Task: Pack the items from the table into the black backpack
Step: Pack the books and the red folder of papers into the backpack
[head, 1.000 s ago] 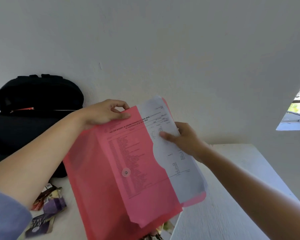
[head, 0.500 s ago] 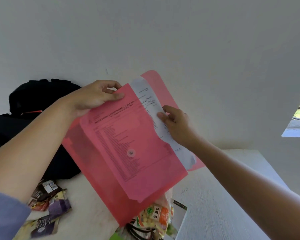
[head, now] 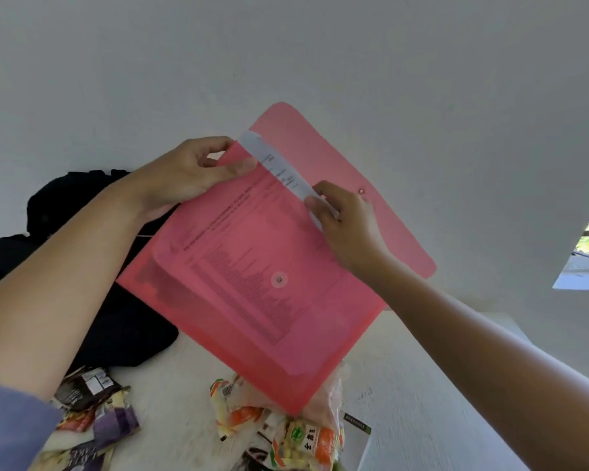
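Nearest the camera, on the matt white counter (head: 422,402), crinkled foil snack packets (head: 92,413) in brown, purple and yellow were heaped at the left beside a blue-grey sleeve (head: 11,426). A glossy clear snack bag (head: 300,436) printed in orange and green was seen in the middle, partly covered by the lower corner of the pink folder (head: 252,283), and a thin white booklet (head: 357,430) with a dark strip was tucked just beside that bag. The folder, a flat, translucent plastic envelope with rounded corners and a round snap button, was held tilted in the air above the counter, its flap laid open toward the wall. The white paper (head: 279,168), a printed sheet, could be made out faintly through the plastic, and only a narrow strip of it was left bare at the pocket's mouth. Both bare forearms were stretched forward and upward. The left hand (head: 184,178) was set at the pocket's upper corner, its grip closed on the folder's front edge, thumb in front and fingers curled behind. The right hand (head: 347,222) was placed at the mouth, its grip pinched on the paper, the thumb pressed flat on the bare strip. Farther back, the soft black backpack (head: 116,328) was stood on the counter against the plain white wall (head: 286,45), partly hidden by the left forearm and the folder.
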